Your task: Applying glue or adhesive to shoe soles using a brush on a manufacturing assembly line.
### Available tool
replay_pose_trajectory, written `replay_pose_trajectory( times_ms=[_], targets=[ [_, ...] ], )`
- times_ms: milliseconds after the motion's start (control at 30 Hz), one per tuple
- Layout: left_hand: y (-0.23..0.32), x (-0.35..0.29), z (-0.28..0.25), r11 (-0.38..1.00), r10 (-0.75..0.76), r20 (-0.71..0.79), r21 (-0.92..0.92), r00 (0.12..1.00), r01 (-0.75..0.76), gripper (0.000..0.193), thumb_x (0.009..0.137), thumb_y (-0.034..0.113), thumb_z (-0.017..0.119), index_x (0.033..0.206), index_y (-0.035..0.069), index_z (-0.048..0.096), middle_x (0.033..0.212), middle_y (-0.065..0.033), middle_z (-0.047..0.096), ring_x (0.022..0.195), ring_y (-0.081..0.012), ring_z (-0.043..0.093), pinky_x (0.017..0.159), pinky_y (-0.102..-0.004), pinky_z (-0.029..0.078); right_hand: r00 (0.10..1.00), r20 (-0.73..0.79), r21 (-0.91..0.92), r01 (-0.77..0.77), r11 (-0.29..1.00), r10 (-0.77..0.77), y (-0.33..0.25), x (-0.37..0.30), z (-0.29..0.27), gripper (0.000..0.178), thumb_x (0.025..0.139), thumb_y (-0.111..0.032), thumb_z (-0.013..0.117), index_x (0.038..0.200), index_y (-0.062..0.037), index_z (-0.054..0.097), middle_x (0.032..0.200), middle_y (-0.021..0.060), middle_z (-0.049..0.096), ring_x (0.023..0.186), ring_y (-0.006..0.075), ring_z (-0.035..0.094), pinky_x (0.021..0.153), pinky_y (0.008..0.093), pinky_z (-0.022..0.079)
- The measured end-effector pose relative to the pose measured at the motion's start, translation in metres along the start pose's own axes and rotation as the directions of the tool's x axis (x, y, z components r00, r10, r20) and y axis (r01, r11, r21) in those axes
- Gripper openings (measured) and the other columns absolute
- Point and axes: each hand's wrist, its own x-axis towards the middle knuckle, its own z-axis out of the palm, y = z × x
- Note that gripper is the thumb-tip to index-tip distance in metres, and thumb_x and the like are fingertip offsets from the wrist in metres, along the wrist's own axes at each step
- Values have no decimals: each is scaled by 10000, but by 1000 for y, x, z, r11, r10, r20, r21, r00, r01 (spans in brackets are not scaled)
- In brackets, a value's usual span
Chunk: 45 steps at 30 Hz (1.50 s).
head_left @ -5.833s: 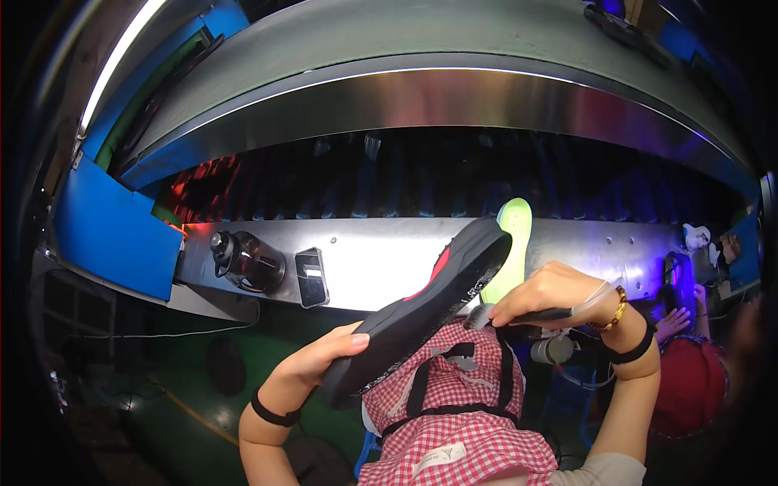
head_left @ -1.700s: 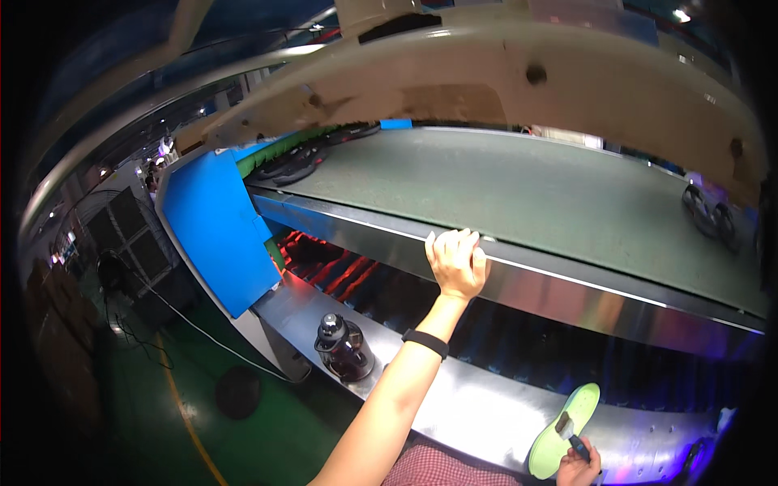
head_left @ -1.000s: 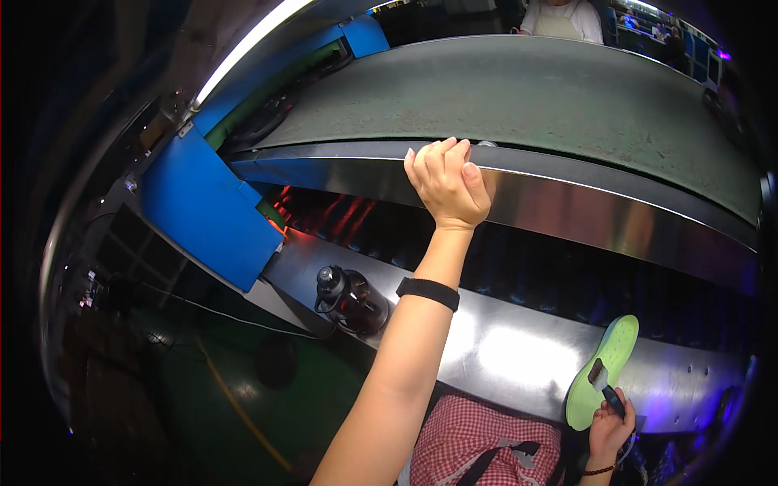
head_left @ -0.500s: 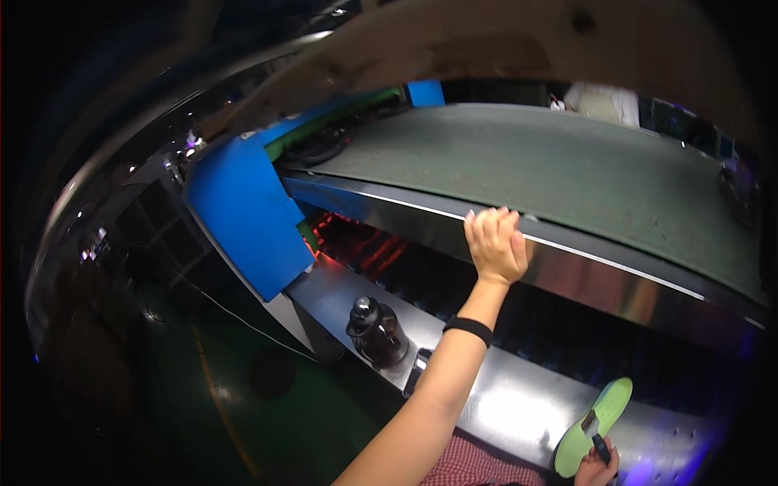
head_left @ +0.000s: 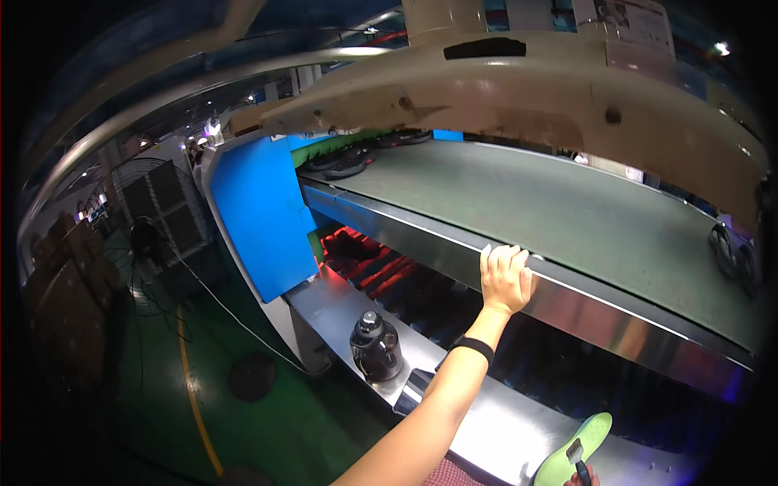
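My left hand [head_left: 506, 279] lies on the metal rail [head_left: 624, 305] along the near edge of a green conveyor belt [head_left: 502, 194]. Its fingers are stretched over the rail and hold nothing; a black band circles the wrist. At the lower edge, my right hand [head_left: 592, 479] is closed around the dark handle of a small brush [head_left: 577, 455]. The bristles lie over a light-green insole [head_left: 598, 428], at the metal ledge below the belt. Most of the right hand is cut off by the picture's edge, so how the insole is supported is hidden.
On the metal ledge [head_left: 502, 421] stand a dark lidded jug [head_left: 375, 350] and a dark flat object [head_left: 414, 390]. Red light glows below the belt [head_left: 365, 257]. Black shoe soles [head_left: 344, 168] lie by the blue housing [head_left: 263, 219]. A beige beam [head_left: 551, 101] hangs overhead.
The view has tilted upward, showing more of the overhead beam. My left hand stays on the rail. My right hand, still with the brush, and the insole now sit lower in the picture.
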Motion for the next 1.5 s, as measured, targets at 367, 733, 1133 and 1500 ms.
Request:
replay_pose_trajectory(
  times_ms=[367,733,1133,1500],
  targets=[
    [2,2,-1,999,-28,-11,17,1000,28,340,830,283,496,1054,52,605,1089,-141,566,1090,-329,492,1064,-551,283,996,-65,-75,58,996,-63,0,10,-6,376,921,-288,508,1141,3,597,975,106,652,843,203,574,723,311,460],
    [2,7,-7,992,2,113,125,994,-16,311,842,252,468,1035,82,644,1100,-104,609,1105,-293,517,1066,-530,275,994,-38,-82,101,991,-105,-3,-18,-14,435,949,-362,474,1089,26,612,939,134,671,784,235,616,701,330,489],
    [33,86,-25,980,199,449,-95,871,-174,144,856,190,581,891,53,611,956,-83,588,969,-285,539,906,-421,387,968,249,-13,46,999,-41,-12,-18,-26,282,929,-45,550,1181,78,579,1133,185,639,947,232,658,867,312,524],
    [195,150,57,772,618,566,-306,545,-557,413,803,266,666,1158,64,605,1278,-144,534,1201,-292,485,1042,-431,344,956,290,-89,75,993,-46,-14,-11,-41,293,864,71,603,1155,70,581,1147,168,629,1030,211,630,963,314,492]
  ],
)
